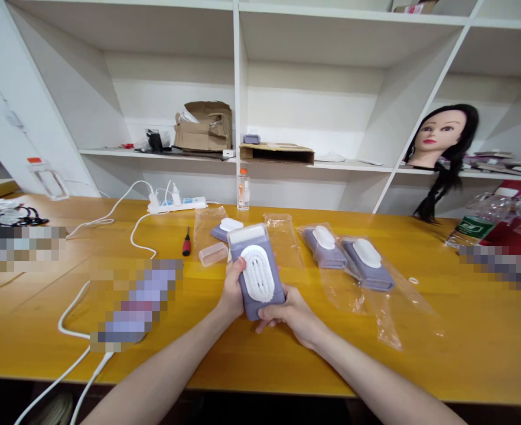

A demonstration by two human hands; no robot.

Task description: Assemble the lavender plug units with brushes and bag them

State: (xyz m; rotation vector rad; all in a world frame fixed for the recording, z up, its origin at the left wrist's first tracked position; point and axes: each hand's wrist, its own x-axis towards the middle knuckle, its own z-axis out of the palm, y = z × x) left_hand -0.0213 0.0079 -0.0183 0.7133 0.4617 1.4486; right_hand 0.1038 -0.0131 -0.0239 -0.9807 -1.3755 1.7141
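Note:
A flat purple-grey handheld device point(251, 310) is held up over the table, its top end under a translucent cover. Its face carries a white oval piece point(260, 277) that looks like a coiled cable. My left hand point(232, 290) closes round the device's left side, thumb on the white oval. My right hand point(292, 314) grips its lower right corner, thumb in front and fingers behind. Just behind lies another such device point(220, 231), partly hidden, with a loose clear cap point(213, 254) beside it. Two more, a nearer one point(371, 268) and a farther one point(326, 248), lie right in clear bags.
A red-and-black screwdriver point(186, 243) and a blurred-out phone-like object point(140, 304) with a white cable lie left. Behind stand a power strip point(178, 204) and an orange-capped bottle point(243, 192). Clear plastic bags point(387, 324) spread right. A mannequin head point(442, 136) sits on the shelf.

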